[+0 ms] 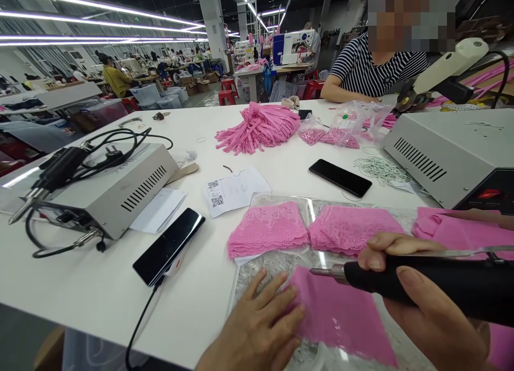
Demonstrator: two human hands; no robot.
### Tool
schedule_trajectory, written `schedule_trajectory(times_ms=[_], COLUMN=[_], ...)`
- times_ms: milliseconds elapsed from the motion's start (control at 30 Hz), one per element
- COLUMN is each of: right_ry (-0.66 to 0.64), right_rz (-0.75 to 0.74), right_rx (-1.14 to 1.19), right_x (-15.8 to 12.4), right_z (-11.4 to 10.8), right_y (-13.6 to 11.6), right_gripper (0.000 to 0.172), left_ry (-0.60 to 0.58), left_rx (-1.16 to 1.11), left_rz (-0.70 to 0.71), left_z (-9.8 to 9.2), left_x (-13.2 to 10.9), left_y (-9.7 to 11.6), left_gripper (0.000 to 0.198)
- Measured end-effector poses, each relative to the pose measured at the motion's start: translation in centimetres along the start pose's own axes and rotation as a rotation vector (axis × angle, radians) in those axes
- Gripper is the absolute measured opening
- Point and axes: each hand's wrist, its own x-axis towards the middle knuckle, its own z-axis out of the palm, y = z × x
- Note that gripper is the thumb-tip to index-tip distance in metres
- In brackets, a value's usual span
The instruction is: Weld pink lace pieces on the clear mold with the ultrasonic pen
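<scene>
My left hand lies flat with fingers spread, its fingertips on the left edge of a pink fabric piece. In my right hand is a black hand-held ultrasonic welder, fingers wrapped round its body. Its pointed metal tip is over the upper edge of the fabric; whether it touches I cannot tell. The fabric lies on a clear-covered board. Just beyond are two stacks of pink lace pieces, a left stack and a right stack. More pink fabric lies at the right.
A grey box at left carries another black tool with cables. Another grey box stands right. Two phones, a near one and a far one, pink strips and bags lie about. A person sits opposite.
</scene>
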Motion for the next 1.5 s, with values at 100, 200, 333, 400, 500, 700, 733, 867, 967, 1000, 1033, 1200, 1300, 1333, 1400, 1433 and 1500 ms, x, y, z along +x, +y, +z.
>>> schedule_trajectory(times_ms=[100,200,333,400,500,700,733,867,967,1000,1033,1200,1300,1333,1400,1433,1500], right_ry=[0.045,0.058,0.017,0.001,-0.018,-0.023,-0.023,-0.019,-0.002,0.008,0.016,-0.021,-0.061,-0.074,-0.088,-0.092,-0.091], right_rz=[-0.029,-0.037,-0.022,-0.022,-0.017,-0.033,-0.038,-0.047,-0.04,-0.036,-0.027,0.003,0.015,0.019,0.014,0.017,0.027], right_rx=[-0.027,-0.037,-0.024,-0.022,-0.015,-0.021,-0.024,-0.038,-0.016,0.002,0.023,0.094,0.103,0.097,0.082,0.077,0.076], right_x=[0.4,0.6,0.6,0.5,0.5,0.5,0.5,0.6,0.7,0.7,0.7,0.3,-0.2,-0.3,-0.5,-0.5,-0.5], right_z=[1.1,1.9,2.1,2.1,2.0,2.1,2.1,2.4,2.5,2.6,2.6,2.5,2.5,2.6,2.7,2.7,2.9], right_y=[0.1,0.4,0.7,0.8,0.9,1.0,0.9,0.9,0.9,0.8,0.7,0.3,0.5,0.5,0.6,0.6,0.4], right_gripper=[0.007,0.009,0.007,0.007,0.007,0.008,0.007,0.006,0.005,0.006,0.006,0.006,0.007,0.008,0.009,0.01,0.01], left_ry=[-0.002,0.034,0.082,0.096,0.112,0.13,0.129,0.103,0.115,0.13,0.149,0.197,0.185,0.184,0.168,0.15,0.104], left_rx=[0.01,0.006,0.013,0.019,0.019,0.035,0.035,0.031,0.013,0.007,0.002,-0.027,-0.056,-0.062,-0.068,-0.067,-0.064], left_rz=[-0.012,-0.019,-0.019,-0.019,-0.013,0.005,0.008,-0.006,-0.023,-0.025,-0.026,-0.068,-0.11,-0.115,-0.117,-0.115,-0.115], left_z=[0.3,0.5,0.4,0.4,0.4,0.5,0.6,0.6,0.3,0.2,0.1,-0.3,-0.4,-0.4,-0.6,-0.6,-0.8], left_x=[-0.2,-0.4,-0.4,-0.3,-0.3,-0.4,-0.4,-0.5,-0.7,-0.9,-1.1,-3.2,-4.3,-4.5,-4.6,-4.6,-4.4], left_y=[0.0,0.0,0.0,0.0,-0.1,-0.1,-0.1,0.0,0.2,0.2,0.3,0.5,0.7,0.8,0.9,1.0,1.1], left_gripper=[0.036,0.035,0.033,0.032,0.03,0.031,0.032,0.034,0.033,0.032,0.031,0.032,0.03,0.03,0.031,0.034,0.038])
